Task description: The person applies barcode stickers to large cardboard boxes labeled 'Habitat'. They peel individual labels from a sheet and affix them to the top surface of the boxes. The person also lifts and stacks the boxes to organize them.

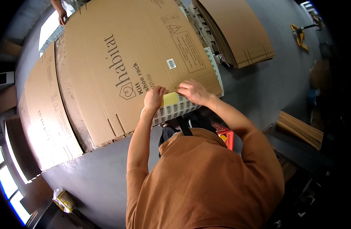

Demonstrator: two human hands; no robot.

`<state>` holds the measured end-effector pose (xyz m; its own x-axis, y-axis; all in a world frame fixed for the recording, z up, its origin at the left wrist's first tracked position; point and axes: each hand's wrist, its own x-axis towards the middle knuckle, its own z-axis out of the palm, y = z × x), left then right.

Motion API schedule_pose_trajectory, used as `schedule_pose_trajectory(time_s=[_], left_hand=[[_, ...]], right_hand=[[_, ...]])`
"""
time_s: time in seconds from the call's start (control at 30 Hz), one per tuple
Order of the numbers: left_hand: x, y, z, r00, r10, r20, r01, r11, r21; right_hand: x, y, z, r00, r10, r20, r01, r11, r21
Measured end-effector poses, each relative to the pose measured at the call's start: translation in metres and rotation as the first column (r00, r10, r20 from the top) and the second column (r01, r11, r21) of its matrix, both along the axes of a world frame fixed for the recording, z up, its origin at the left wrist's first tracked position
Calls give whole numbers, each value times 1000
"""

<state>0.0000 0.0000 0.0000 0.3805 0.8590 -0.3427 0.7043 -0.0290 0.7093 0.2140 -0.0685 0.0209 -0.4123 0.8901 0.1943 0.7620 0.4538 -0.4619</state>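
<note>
Head view: our left hand (pixel 154 100) and right hand (pixel 194 93) pinch the label sheet (pixel 174 110) between them, cardboard (pixel 92 68) just beyond; uneven pulling could crease or tear labels.

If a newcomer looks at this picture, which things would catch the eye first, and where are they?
Probably the big flat printed cardboard sheet first, filling the upper middle of the view. Next, the yellow-backed sheet of barcode labels at its near edge, with the left hand and right hand at it. Two bright colours also stand out: the red plastic crate beside the person's right side and the yellow pallet jack at upper right.
</note>
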Motion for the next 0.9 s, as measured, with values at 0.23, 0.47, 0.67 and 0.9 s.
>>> schedule_pose_trajectory(time_s=[0.23, 0.47, 0.67, 0.9], left_hand=[[-37, -33, -4, 970, -87, -226, 111, 989, 96], [-63, -91, -31, 854, -309, -419, 449, 844, 294], [-75, -100, -46, 875, -336, -350, 441, 851, 285], [-71, -93, -44, 929, -234, -286, 351, 797, 491]], right_hand=[[-39, -34, 33, 953, -143, -267, 163, 985, 57], [-50, -20, 14, 247, -861, -445, 191, 494, -848], [-97, -14, -61, 258, -882, -396, 287, 461, -840], [-103, -4, -85, 410, -868, -281, 466, 464, -753]])
